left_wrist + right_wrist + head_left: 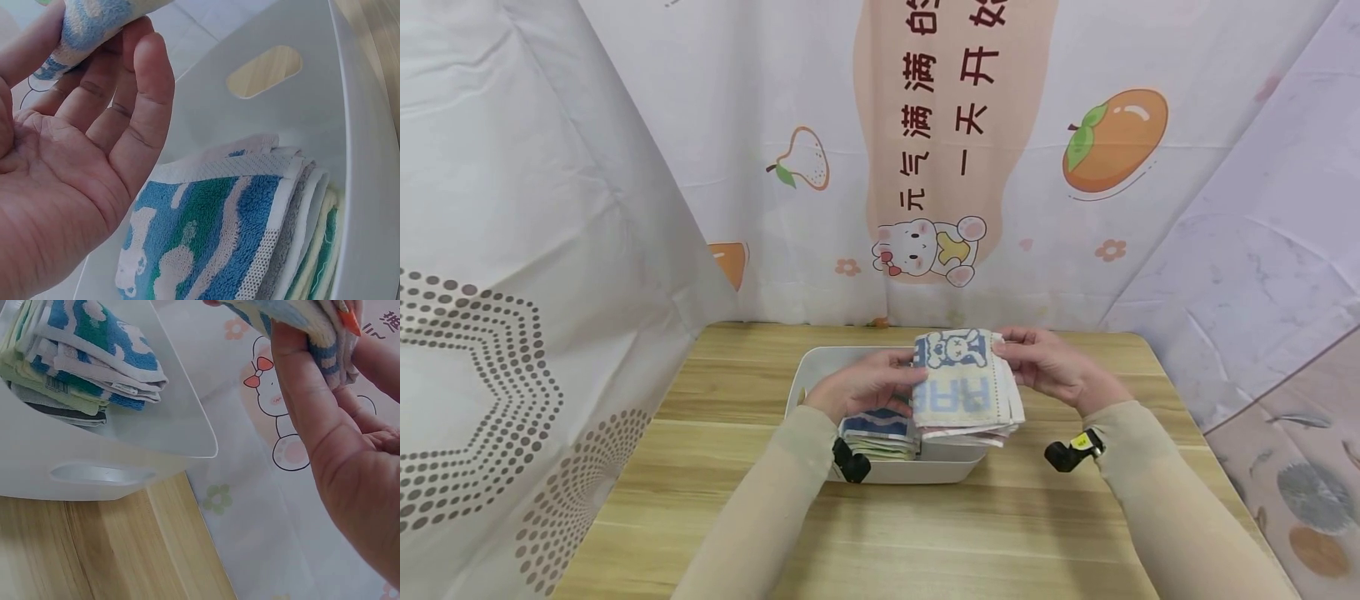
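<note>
A folded towel (958,392), cream and blue with a bear and letters, is held up between both hands above the right part of a white bin (895,472). My left hand (874,383) pinches its left edge; in the left wrist view the thumb and fingers close round a blue and cream edge. My right hand (1048,367) grips the upper right edge, with the folded layers between thumb and fingers. Inside the bin lies a stack of folded towels (206,231), blue, green and white on top. Under the held towel, part of the bin is hidden.
The bin stands on a wooden table (925,542), towards its back edge. An oval handle hole (265,72) pierces one end wall. Behind the table hangs a white printed curtain (820,275), with more patterned cloth (512,250) on the left.
</note>
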A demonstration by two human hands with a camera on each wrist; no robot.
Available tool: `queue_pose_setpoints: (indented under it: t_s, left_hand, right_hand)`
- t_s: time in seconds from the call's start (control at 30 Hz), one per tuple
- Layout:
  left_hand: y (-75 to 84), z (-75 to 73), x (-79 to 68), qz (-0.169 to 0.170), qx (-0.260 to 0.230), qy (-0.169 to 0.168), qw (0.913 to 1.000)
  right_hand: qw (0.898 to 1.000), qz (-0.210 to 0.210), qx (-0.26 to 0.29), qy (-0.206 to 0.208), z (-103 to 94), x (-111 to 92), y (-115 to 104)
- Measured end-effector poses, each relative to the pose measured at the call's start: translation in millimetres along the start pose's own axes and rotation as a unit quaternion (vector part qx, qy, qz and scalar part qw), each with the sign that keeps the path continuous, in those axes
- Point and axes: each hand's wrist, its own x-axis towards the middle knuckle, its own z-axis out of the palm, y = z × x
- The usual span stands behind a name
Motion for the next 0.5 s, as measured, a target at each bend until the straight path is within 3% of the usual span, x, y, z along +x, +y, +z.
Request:
queue_pose_setpoints:
  t_s: [0.5]
  left_hand:
    - [2.2, -3.8, -7.4, 0.013, -0.023, 0.022, 0.9994]
  right_hand:
    - [0.999, 0.020, 0.003, 0.045, 6.5, 10.2, 9.4]
